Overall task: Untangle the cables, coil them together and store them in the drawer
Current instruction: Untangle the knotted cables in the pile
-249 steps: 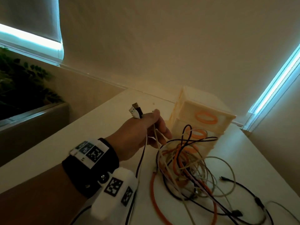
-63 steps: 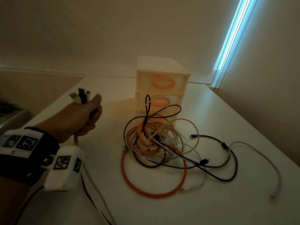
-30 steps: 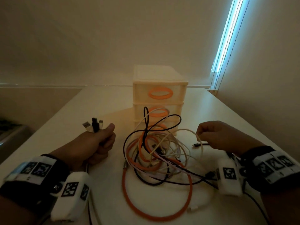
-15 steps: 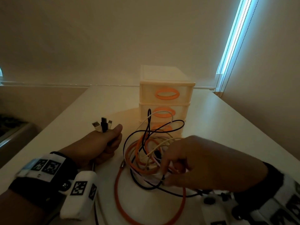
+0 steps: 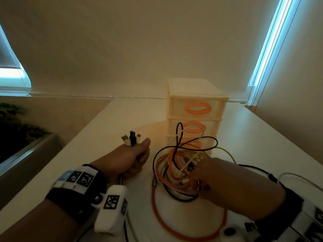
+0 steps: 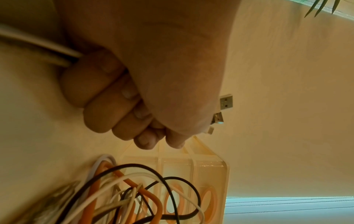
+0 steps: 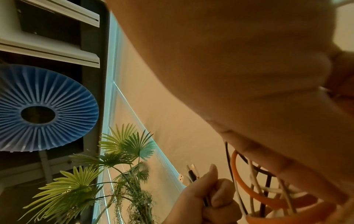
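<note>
On the white table (image 5: 262, 137), a tangle of orange, black and white cables (image 5: 176, 163) lies in front of a cream drawer unit (image 5: 195, 95) with orange handles, all drawers closed. My left hand (image 5: 139, 154) is a fist left of the tangle, gripping a bundle of cable ends. Their USB plugs (image 5: 131, 140) stick up above the thumb, and again past the fist (image 6: 226, 103) in the left wrist view. My right hand (image 5: 197, 182) reaches into the tangle from the right. Its fingertips curl down among the strands and pinch one. A wide orange loop (image 5: 157, 215) lies nearest me.
A black cable (image 5: 253, 167) and a white cable (image 5: 297, 177) trail off to the right behind my right wrist. A planter ledge with a plant (image 5: 21, 137) runs along the table's left. Walls and blinds close the back and right.
My right hand came in from the right and pushed down into the middle of the tangle. My left hand has kept its grip on the plug ends and stayed put.
</note>
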